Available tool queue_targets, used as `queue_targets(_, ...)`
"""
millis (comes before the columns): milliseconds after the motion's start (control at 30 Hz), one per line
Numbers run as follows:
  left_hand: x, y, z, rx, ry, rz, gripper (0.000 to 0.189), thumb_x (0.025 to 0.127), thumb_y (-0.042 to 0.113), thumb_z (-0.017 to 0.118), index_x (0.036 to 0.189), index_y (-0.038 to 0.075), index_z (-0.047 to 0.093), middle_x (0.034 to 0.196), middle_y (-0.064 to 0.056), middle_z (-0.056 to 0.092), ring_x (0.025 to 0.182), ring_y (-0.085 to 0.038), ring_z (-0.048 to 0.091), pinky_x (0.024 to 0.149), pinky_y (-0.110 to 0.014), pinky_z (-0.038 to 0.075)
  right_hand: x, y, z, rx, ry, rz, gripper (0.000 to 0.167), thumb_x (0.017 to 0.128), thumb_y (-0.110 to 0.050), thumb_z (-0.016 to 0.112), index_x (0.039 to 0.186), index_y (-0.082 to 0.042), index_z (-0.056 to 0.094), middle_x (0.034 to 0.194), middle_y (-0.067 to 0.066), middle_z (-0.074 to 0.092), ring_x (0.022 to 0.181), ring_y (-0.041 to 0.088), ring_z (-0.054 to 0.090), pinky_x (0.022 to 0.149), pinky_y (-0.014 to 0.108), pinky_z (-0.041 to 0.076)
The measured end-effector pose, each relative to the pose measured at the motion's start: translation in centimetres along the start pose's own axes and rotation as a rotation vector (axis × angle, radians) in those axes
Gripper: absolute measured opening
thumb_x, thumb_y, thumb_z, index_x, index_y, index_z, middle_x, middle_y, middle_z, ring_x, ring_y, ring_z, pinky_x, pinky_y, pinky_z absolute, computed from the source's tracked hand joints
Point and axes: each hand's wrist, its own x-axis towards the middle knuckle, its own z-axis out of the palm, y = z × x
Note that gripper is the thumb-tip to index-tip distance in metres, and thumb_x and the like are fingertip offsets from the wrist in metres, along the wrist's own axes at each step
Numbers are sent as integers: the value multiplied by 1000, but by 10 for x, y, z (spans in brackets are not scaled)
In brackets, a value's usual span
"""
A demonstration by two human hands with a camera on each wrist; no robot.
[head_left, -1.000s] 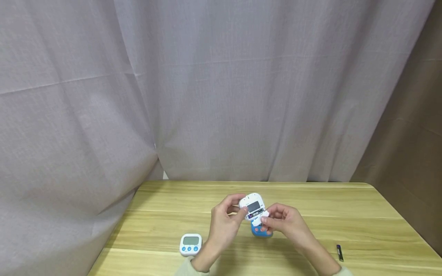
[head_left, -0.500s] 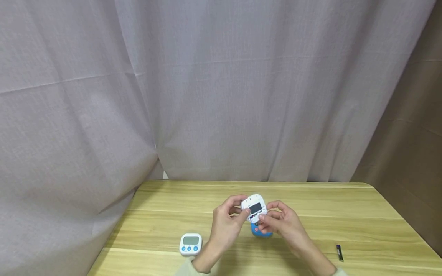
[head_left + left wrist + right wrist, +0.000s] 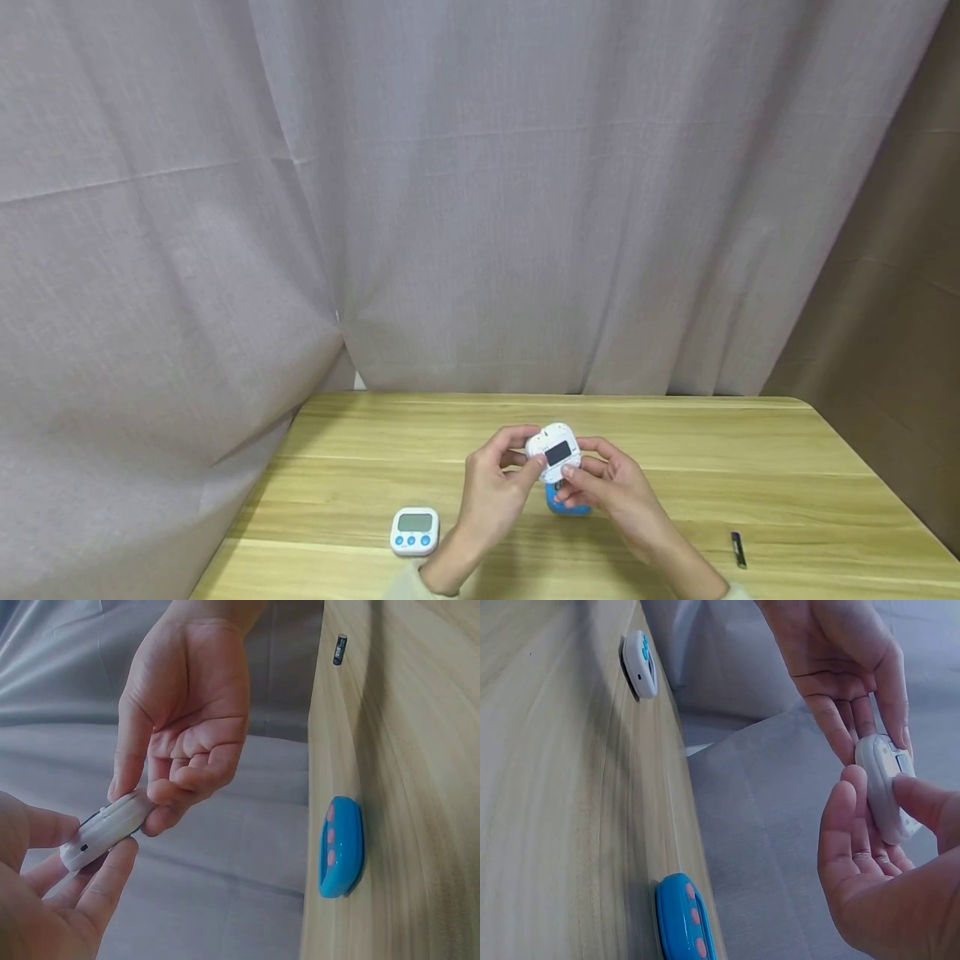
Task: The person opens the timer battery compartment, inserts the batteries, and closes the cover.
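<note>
A white digital timer [image 3: 553,433] is held above the table, its back with a dark rectangle turned up towards the head camera. My left hand [image 3: 492,487] grips its left side, thumb on the back and fingers beneath. At the lower right edge my right hand [image 3: 618,493] pinches it, thumb pressing on the battery cover area, which lies flush with the back. In the left wrist view the timer [image 3: 109,831] shows edge-on between both hands. Below them a blue timer [image 3: 345,847] with pink buttons rests on the table, partly hidden by the right fingers in the head view.
A second white timer [image 3: 415,532] with blue buttons lies face up on the wooden table [image 3: 360,467], left of my left forearm. A small dark battery [image 3: 738,550] lies at the right. Grey curtain [image 3: 480,208] hangs behind the table's back edge.
The battery cover, hinged open with a battery visible inside a second ago, has swung up and now lies against the timer's back. Both hands have shifted only slightly.
</note>
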Motion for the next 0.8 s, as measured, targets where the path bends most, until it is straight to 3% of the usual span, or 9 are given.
queue_targets(200,0,0,1,-13,-1,0,33,92,-3,75,123,7,73,107,-12,76,83,-11,70,74,-23,66,-1,0,3,-31,30,-11,44,99,-3,70,137,1,48,96,0,77,76,13,72,73,27,66)
queue_targets(500,0,2,-3,-17,1,-14,31,93,-1,75,124,4,73,106,-14,76,81,-10,71,74,-27,68,1,7,1,-96,-33,-154,50,104,-2,63,148,2,39,101,-4,77,70,7,67,68,21,61)
queue_targets(800,1,1,1,-62,9,-38,32,92,-4,74,124,-3,72,106,-18,74,80,-10,70,75,-32,68,0,10,4,-96,4,-217,50,105,1,60,150,4,38,98,-6,75,69,3,60,64,18,59)
